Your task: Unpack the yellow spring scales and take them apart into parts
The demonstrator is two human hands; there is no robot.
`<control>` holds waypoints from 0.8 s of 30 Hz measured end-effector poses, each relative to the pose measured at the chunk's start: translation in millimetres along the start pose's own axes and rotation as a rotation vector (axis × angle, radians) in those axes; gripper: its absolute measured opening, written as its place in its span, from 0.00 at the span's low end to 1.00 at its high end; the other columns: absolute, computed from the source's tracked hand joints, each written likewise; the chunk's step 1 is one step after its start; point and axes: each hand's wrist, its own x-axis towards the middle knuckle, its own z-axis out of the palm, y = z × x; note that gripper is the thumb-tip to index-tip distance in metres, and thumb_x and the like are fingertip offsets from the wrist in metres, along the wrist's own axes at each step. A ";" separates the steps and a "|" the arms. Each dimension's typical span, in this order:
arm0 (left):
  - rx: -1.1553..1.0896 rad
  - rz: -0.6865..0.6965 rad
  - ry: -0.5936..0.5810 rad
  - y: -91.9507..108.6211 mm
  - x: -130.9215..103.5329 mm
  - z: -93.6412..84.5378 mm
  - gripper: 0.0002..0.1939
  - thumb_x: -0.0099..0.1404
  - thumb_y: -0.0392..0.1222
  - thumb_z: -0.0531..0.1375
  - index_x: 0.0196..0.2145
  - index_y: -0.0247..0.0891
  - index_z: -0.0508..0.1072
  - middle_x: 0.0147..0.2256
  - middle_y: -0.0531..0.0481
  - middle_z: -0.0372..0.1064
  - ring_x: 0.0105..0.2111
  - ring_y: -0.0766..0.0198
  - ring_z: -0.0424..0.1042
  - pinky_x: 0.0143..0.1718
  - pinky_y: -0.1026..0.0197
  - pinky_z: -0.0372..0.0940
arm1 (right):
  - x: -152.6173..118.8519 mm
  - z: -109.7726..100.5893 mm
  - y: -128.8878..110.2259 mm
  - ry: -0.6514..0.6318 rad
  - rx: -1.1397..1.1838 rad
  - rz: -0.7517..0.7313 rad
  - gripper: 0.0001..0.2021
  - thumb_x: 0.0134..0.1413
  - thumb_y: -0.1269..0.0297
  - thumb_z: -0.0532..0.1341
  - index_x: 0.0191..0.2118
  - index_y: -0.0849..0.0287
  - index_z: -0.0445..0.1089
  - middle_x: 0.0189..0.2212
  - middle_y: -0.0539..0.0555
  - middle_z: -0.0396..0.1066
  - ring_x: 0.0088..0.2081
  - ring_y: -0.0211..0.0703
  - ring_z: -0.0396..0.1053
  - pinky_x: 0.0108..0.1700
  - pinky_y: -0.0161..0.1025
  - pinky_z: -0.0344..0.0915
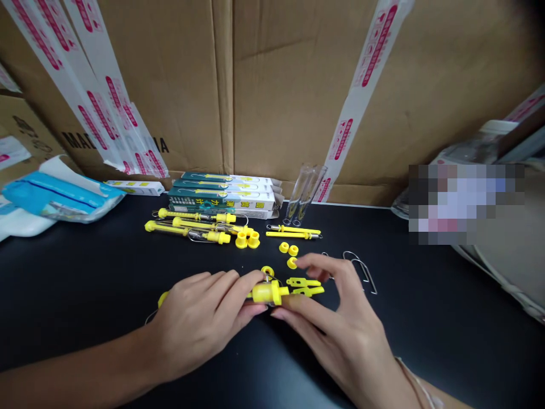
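Observation:
My left hand (208,309) is wrapped round a yellow-capped clear tube device (264,293), held level above the black table. A thin metal wire shows at both its ends. My right hand (347,315) meets the device's right end, its thumb and a finger near the yellow cap, while the index finger is raised apart beside a small yellow ring (292,263). Whether the right fingers grip anything is hard to see. Two flat yellow pieces (304,282) lie just behind the right hand. Another yellow ring (267,272) is behind the held device.
Assembled yellow devices (187,232) and stacked boxes (223,196) are at the back. Two clear tubes (304,196) stand right of them, behind thin yellow rods (293,232). Bent metal wires (361,270) lie at right. A blue packet (63,190) is at far left.

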 end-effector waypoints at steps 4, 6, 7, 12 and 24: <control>-0.023 0.016 -0.016 0.1 0.6 -2.3 0.16 0.79 0.43 0.45 0.52 0.32 0.68 0.27 0.55 0.74 0.23 0.67 0.74 0.25 0.61 0.63 | -2.3 3.1 -8.2 -0.059 0.149 -0.025 0.05 0.62 0.74 0.63 0.39 0.57 0.72 0.35 0.54 0.75 0.38 0.45 0.72 0.44 0.41 0.71; -0.044 0.008 -0.010 0.1 1.2 -3.0 0.16 0.79 0.43 0.45 0.48 0.33 0.69 0.29 0.54 0.76 0.25 0.66 0.75 0.25 0.61 0.64 | -3.7 3.1 -11.8 -0.095 0.237 0.034 0.05 0.64 0.74 0.61 0.39 0.57 0.70 0.32 0.52 0.75 0.34 0.41 0.73 0.40 0.36 0.71; -0.054 0.004 -0.007 0.2 1.6 -3.2 0.16 0.79 0.43 0.45 0.46 0.34 0.69 0.30 0.53 0.77 0.26 0.66 0.76 0.26 0.61 0.64 | -4.2 2.8 -13.1 -0.108 0.264 0.065 0.05 0.65 0.73 0.60 0.39 0.57 0.70 0.31 0.51 0.75 0.31 0.39 0.72 0.37 0.34 0.70; -0.098 0.011 -0.003 1.1 2.5 -4.8 0.15 0.79 0.43 0.44 0.44 0.35 0.68 0.30 0.53 0.77 0.27 0.65 0.77 0.27 0.61 0.66 | -6.1 1.7 -12.1 -0.076 0.215 -0.026 0.01 0.64 0.70 0.64 0.38 0.59 0.72 0.28 0.50 0.75 0.28 0.38 0.74 0.33 0.33 0.69; -0.080 0.012 0.006 -1.1 2.1 -5.3 0.15 0.80 0.44 0.42 0.44 0.36 0.66 0.26 0.55 0.74 0.22 0.67 0.75 0.21 0.63 0.63 | -0.8 1.8 -5.1 -0.045 0.180 -0.227 0.08 0.70 0.76 0.53 0.42 0.62 0.68 0.26 0.52 0.73 0.26 0.38 0.71 0.31 0.33 0.68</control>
